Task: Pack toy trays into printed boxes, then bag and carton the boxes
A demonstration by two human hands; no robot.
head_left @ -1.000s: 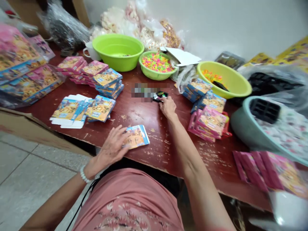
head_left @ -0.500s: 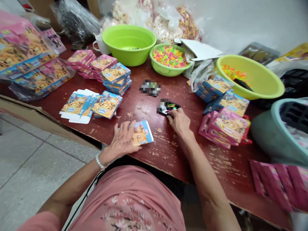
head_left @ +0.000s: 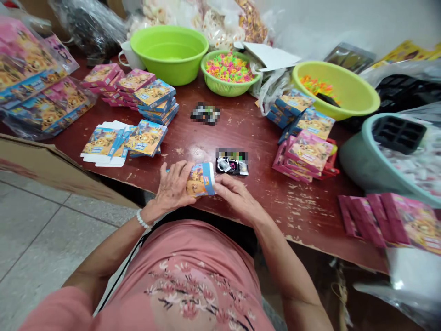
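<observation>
My left hand point(head_left: 175, 186) is wrapped over a blue-edged printed box point(head_left: 201, 179) at the table's front edge. The box's right end stands slightly open. At that end, the fingertips of my right hand point(head_left: 234, 191) touch the box, thumb and fingers close together. Just behind my right hand lies a black tray point(head_left: 232, 164) with small packets in it, partly pixelated. A second dark tray point(head_left: 206, 113), also blurred by pixels, sits farther back. Flat printed cartons point(head_left: 103, 142) and a few blue boxes point(head_left: 146, 138) lie to the left of my hands.
Stacked pink boxes point(head_left: 135, 80) stand at back left beside a green basin point(head_left: 168, 50). A green basket point(head_left: 229, 73) holds colourful pieces. To the right are a yellow basin point(head_left: 358, 92), more pink boxes point(head_left: 308, 149) and a grey-green tub point(head_left: 358, 158).
My right hand has left the black tray and come to the box's right end. The tray now sits nearer the front edge. The box's end has opened up, and the camera view has shifted.
</observation>
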